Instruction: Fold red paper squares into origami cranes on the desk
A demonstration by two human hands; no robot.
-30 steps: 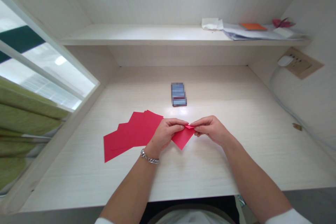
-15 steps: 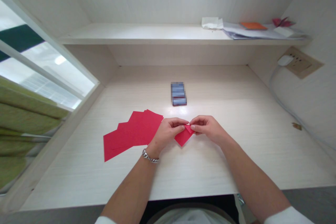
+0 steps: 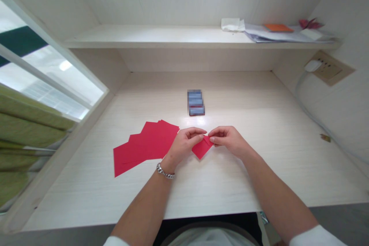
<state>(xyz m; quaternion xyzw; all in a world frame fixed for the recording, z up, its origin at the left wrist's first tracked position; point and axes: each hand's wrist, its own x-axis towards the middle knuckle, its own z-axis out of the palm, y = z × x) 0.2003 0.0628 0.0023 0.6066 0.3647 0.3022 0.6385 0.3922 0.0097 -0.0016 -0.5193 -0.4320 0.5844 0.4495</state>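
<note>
A folded red paper [image 3: 201, 149] lies on the table [image 3: 259, 123] just nearer the person than the small blue object [image 3: 196, 102], its point turned away from that object. The left hand [image 3: 184, 144] and right hand [image 3: 229, 141] meet below the blue object, each with its fingers pinched tight on the paper's upper edge. Fanned red sheets [image 3: 141, 148] lie to the left of and nearer than the blue object, partly under the left hand. Beyond the blue object and above it, a shelf [image 3: 144, 38] carries loose papers [image 3: 276, 34].
</note>
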